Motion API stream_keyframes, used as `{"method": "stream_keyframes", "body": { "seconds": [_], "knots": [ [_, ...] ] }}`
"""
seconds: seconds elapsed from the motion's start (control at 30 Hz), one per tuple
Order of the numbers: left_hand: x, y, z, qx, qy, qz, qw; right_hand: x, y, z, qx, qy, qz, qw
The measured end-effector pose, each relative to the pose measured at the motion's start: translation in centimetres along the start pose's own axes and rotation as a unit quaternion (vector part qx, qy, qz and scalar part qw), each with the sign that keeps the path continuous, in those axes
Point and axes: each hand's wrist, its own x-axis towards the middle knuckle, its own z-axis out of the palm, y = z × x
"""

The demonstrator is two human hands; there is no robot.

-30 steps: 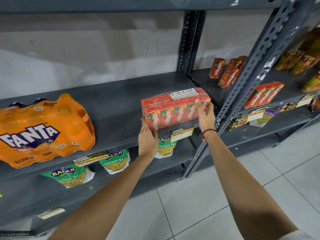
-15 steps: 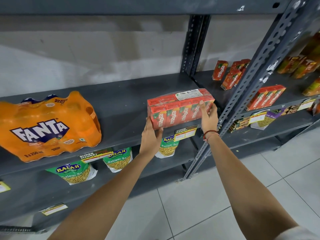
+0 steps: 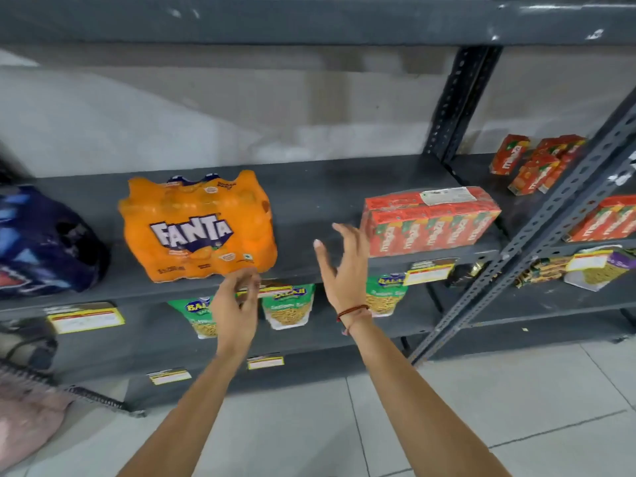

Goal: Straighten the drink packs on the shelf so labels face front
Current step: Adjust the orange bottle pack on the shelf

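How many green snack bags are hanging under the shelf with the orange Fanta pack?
3 green Balaji snack pouches show: one partly behind the left hand, one between the hands, and one right of the right hand. More may be hidden behind the hands.

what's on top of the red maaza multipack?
On top of the red Maaza multipack only a white printed label shows, under the shrink wrap. Nothing is stacked on it. The label's text is too blurred to read. Neither hand touches the pack.
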Motion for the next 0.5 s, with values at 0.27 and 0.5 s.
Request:
{"method": "stream_keyframes", "body": {
  "seconds": [0.27,0.5],
  "knots": [
    [5.6,-4.9,-10.2,0.042,0.102,-0.062,0.992,0.6,-3.4,7.6,0.025,-0.210,0.057,0.976],
    [6.9,-4.4,-10.4,0.046,0.040,-0.071,0.996,1.1,-3.4,8.0,0.017,-0.230,0.073,0.970]
  ]
}}
